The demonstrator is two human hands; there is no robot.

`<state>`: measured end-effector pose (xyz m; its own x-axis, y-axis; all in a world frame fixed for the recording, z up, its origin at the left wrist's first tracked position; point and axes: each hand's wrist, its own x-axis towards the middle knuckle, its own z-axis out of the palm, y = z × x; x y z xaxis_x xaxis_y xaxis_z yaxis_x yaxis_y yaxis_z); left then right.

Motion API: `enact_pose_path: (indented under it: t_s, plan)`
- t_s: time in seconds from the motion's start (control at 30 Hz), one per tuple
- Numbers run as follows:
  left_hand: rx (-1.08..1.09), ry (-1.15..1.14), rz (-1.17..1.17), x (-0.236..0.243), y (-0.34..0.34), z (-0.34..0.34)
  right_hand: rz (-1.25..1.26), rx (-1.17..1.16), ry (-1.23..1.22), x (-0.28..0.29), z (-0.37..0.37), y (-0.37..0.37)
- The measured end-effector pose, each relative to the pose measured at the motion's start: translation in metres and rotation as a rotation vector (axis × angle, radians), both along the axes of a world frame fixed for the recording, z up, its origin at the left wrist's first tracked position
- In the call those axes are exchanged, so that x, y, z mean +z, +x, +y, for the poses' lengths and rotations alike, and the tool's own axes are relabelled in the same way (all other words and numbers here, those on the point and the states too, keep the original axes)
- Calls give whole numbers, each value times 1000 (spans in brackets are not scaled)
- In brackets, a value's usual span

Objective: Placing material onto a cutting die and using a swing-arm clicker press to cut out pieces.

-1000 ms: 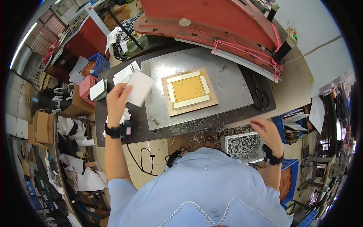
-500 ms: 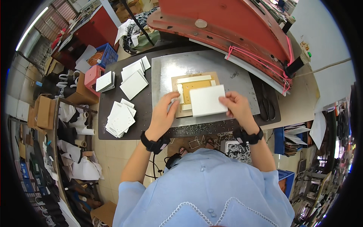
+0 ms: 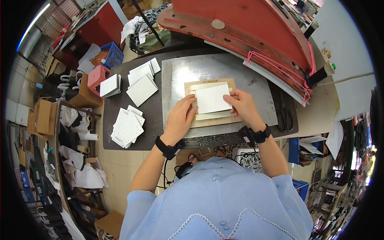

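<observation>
A white rectangular sheet (image 3: 212, 99) lies over a tan cutting-die board (image 3: 228, 122) with raised pale strips, and covers most of its middle. The sheet sits slightly askew to the board. At its right edge my right hand (image 3: 245, 107) pinches it between thumb and fingers. My left hand (image 3: 180, 118) is at the opposite edge, fingertips touching there, thumb and forefinger apart. Under the board is a grey metal plate (image 3: 260, 100) on the dark table.
Left on the table lie a loose pile of punched white sheets (image 3: 129, 127), a fanned stack (image 3: 142, 90) and a small neat stack (image 3: 110, 86). Black scissors (image 3: 285, 118) rest at the right. A large red machine arm (image 3: 240, 24) overhangs the far side.
My right hand has moved left and lowered the white sheet over the die board, hiding its yellow middle. My left hand has shifted slightly to the right, to the sheet's left edge.
</observation>
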<state>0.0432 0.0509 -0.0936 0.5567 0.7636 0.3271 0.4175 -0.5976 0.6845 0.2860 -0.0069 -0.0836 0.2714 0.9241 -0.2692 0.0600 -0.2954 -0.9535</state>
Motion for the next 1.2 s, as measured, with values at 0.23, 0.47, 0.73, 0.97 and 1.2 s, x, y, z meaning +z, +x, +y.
enact_pose_path:
  t_s: [0.23,0.47,0.73,0.97,1.2]
  plan:
    - [-92,256,223,2,6,2,-222,38,55,5,0,-4]
    - [-103,147,257,6,4,5,-713,22,320,8,-23,-12]
    - [-126,149,315,7,9,4,-845,151,353,-8,-22,-3]
    - [-117,160,229,1,9,5,-1141,198,585,-16,-18,-4]
    - [259,-37,-218,24,-30,-5,-1003,-650,712,52,-45,85]
